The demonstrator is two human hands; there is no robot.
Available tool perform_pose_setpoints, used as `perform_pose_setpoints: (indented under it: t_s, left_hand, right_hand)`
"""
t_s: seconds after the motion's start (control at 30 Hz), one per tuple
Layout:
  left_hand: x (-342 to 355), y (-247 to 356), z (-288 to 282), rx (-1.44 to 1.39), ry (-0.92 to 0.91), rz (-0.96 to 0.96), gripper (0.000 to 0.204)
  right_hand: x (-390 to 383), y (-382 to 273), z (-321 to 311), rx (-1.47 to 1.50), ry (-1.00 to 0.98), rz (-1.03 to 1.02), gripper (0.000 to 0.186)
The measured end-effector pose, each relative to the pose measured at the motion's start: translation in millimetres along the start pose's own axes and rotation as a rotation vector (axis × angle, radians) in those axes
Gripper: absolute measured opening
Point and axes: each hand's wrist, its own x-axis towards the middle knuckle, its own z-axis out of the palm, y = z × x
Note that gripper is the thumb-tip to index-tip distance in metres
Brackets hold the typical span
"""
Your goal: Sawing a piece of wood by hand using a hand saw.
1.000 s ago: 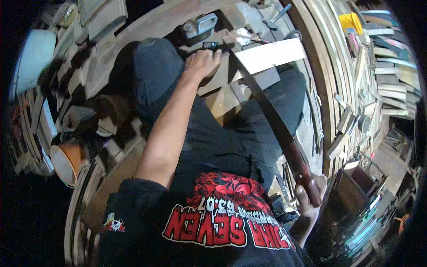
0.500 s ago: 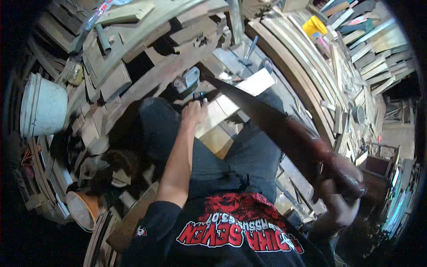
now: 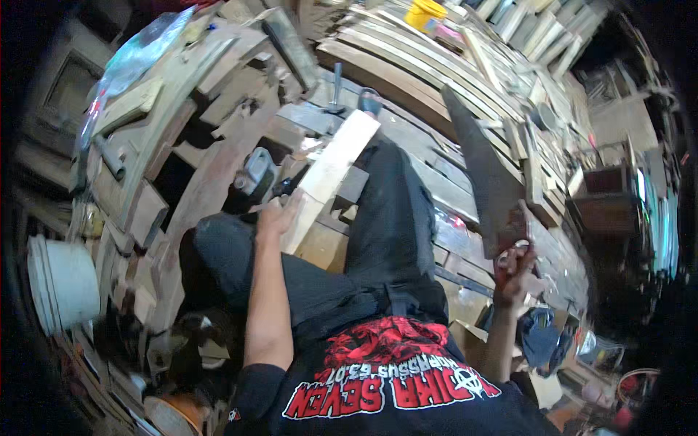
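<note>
My left hand rests at the left edge of a pale wooden board, its fingers holding the board's near part. The board slants away from me between my legs, and a cut or joint line crosses it near the hand. Off to the right, my right hand grips the handle of a hand saw. The saw is raised, its dark blade pointing away from me and apart from the board. Just left of the board, near my left hand, are a grey bottle-like container and a small dark object.
A hammer-like tool lies beyond the board. Long stacked planks stand at the far side, with a yellow bucket behind. A white bucket is at the left. Wood offcuts lie all around.
The saw has swung from lying across above the board to pointing away on the right, clear of it. My left hand stays at the board while the view has turned.
</note>
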Motion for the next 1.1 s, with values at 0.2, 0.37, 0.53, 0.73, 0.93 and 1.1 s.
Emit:
perform_pose_setpoints:
  t_s: [0.2, 0.37, 0.53, 0.73, 0.93, 1.1]
  left_hand:
    - [-3, 24, -7, 0.003, -0.132, -0.032, 0.096]
    - [4, 11, -2, 0.002, -0.112, -0.025, 0.093]
    - [-5, 25, -6, -0.042, -0.146, -0.002, 0.091]
    - [14, -7, 6, 0.011, -0.095, 0.012, 0.087]
    - [6, 13, 3, -0.006, -0.109, 0.034, 0.071]
    - [12, -4, 8, 0.021, -0.041, 0.100, 0.081]
  right_hand:
    - [-24, 52, -38, 0.243, 0.206, 0.026, 0.030]
    - [-10, 74, -66, 0.394, 0.285, 0.144, 0.031]
    - [-10, 113, -97, 0.510, 0.439, 0.213, 0.046]
    - [9, 126, -141, 0.583, 0.224, 0.384, 0.046]
    - [18, 119, -158, 0.626, 0.122, 0.338, 0.048]
    - [33, 113, -160, 0.587, 0.377, 0.265, 0.051]
